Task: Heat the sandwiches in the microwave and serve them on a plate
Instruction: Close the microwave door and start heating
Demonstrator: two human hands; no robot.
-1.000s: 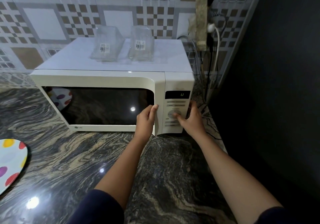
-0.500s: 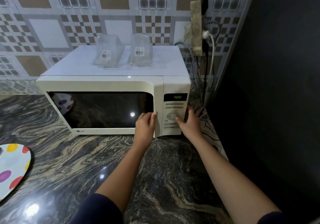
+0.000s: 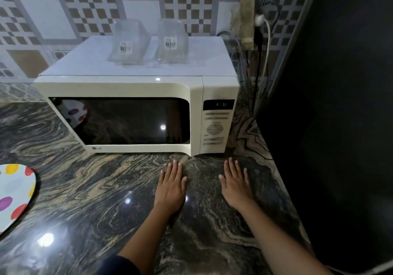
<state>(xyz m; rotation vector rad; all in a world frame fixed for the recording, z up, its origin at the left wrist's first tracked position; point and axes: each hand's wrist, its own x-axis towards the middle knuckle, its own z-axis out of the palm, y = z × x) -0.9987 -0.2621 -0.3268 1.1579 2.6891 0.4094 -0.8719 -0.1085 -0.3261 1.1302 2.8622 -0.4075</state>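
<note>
Pulled back off the white LG microwave oven (image 3: 136,87), away from its door edge and its round dial (image 3: 215,129), and dropped to the dark swirled stone countertop (image 3: 95,189). Resting the left hand (image 3: 171,186) and the right hand (image 3: 235,186) palm-down there, side by side, fingers straight and slightly spread, gripping nothing. Facing the microwave just ahead of the fingertips: door closed, window dark, faint digits lit on the black display (image 3: 219,104) beyond the right hand. Cannot tell what lies behind that glass. Spotting the white plate with coloured dots (image 3: 14,189) well off to the left of the left hand, flat on the countertop. Seeing two clear plastic containers (image 3: 129,42) with barcode labels far beyond both hands, side by side on the oven's top.
</note>
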